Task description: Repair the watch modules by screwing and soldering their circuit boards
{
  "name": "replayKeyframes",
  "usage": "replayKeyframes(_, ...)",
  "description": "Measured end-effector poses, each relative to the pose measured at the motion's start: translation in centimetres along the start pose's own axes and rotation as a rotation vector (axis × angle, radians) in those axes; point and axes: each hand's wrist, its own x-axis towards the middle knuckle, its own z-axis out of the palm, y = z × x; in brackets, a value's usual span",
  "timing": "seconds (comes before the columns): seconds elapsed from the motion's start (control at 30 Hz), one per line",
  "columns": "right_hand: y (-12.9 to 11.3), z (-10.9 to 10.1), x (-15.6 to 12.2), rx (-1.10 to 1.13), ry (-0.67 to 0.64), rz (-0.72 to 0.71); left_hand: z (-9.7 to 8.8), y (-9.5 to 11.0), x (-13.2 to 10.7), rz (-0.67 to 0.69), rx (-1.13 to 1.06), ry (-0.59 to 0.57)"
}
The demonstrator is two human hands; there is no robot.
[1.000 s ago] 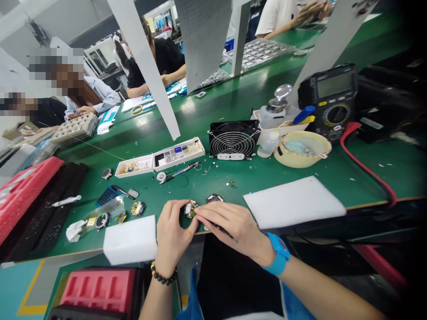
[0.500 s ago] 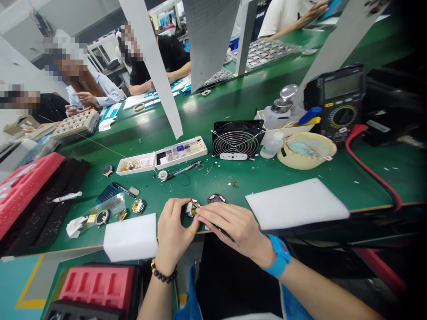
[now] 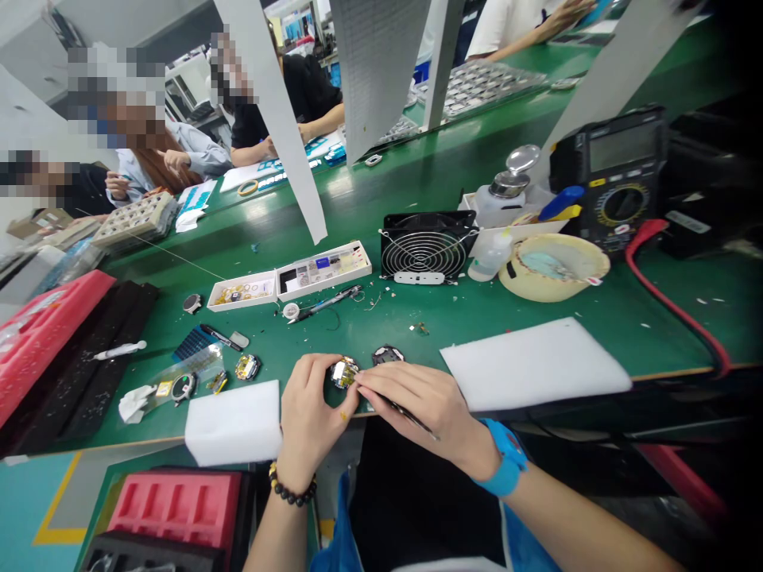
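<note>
A green table [image 3: 358,206] spans the frame, a white foam slab [image 3: 536,361] on its near edge at lower right. At lower center, a person's right hand [image 3: 423,405] and left hand [image 3: 313,405] work close together: the right's bunched fingers grip a slim dark tool [image 3: 417,420]; the left's curled fingers pinch a round watch part [image 3: 344,372] just below frame center.

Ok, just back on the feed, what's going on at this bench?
The left hand has a small round module in its grip near the edge of the green bench. The right hand holds a thin tool beside the module; its tip can't be made out. A dark round part lies beyond the right hand.
</note>
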Motion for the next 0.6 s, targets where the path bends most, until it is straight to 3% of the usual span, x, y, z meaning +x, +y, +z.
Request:
replayKeyframes(0.33, 0.1, 0.1, 0.2, 0.060, 0.059, 0.070, -0.2, -0.2, 0.0, 0.003, -0.022, -0.034)
replayKeyframes(0.6, 0.0, -0.7, 0.2, 0.092, -0.029, 0.034, -0.2, -0.2, 0.0, 0.006, -0.017, -0.021)
